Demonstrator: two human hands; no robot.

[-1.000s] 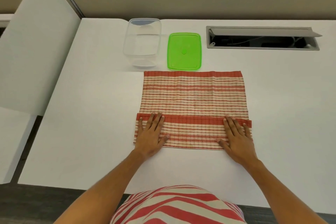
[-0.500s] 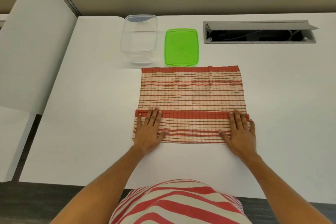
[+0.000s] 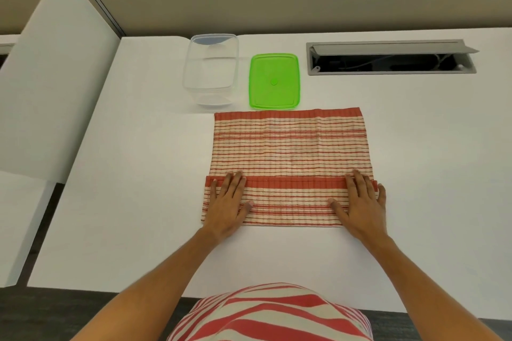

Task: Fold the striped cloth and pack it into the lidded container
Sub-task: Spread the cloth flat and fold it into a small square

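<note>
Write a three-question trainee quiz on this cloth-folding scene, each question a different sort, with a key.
1. True or false: the green lid is on the clear container.
2. Multiple choice: the left hand and right hand are A) gripping the lid, B) pressing flat on the folded near strip of the striped cloth, C) off the table.
3. Fill in: the lid lies to the ___ of the container.

Key: 1 false; 2 B; 3 right.
</note>
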